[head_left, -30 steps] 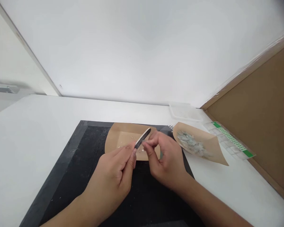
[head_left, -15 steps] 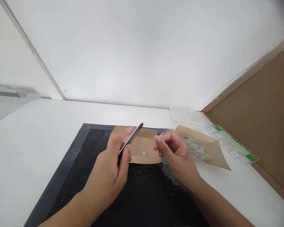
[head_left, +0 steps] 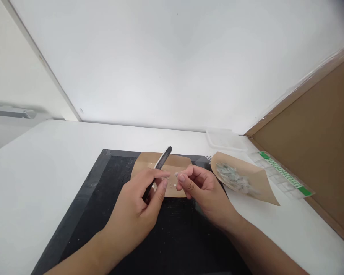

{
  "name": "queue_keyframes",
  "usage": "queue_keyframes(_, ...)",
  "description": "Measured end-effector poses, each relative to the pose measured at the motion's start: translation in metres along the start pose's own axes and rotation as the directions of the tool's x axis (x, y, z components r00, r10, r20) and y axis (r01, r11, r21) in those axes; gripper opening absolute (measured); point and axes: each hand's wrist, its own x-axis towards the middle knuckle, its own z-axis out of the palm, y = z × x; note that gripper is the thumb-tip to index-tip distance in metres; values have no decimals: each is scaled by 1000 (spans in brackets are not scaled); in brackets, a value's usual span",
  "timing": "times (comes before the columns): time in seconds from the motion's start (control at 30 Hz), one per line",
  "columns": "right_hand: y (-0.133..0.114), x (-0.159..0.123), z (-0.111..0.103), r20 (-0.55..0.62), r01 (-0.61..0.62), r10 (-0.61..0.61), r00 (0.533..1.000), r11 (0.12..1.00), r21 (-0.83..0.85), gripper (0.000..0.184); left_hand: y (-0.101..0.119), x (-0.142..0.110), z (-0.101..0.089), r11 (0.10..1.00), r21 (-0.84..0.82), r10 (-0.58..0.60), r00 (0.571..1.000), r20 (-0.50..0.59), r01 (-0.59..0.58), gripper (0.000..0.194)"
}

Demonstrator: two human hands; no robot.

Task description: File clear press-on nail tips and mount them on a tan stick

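My left hand is closed round a slim black nail file with a pale edge and a rounded tip, which slants up and away. Between the thumb and fingertips of my right hand is a small whitish piece, too small to name more closely. Both hands are close together, fingertips apart, above a sheet of brown paper. Several tiny pale bits lie on that paper, among them a round white one. The fingers hide part of the sheet.
A black mat lies under the paper on the white table. To the right, another brown paper holds a heap of translucent pieces. Beyond are a clear tray, a green-labelled clear case and a cardboard panel.
My right hand has moved left with the whitish piece, nearer my left hand. The left index finger has come down from beside the file and now points toward the piece.
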Motion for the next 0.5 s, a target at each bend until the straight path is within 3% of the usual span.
queue_keyframes(0.27, 1, -1, 2, 59, 0, -2, 998, 999, 42, 33, 2, 0, 2, 989, -136, -56, 998, 24, 59, 17)
queue_keyframes(0.5, 8, -4, 0, 14, 29, -28, 1000, 997, -71, 26, 2, -2, 0, 989, -146, 9, 1000, 9, -8, 13)
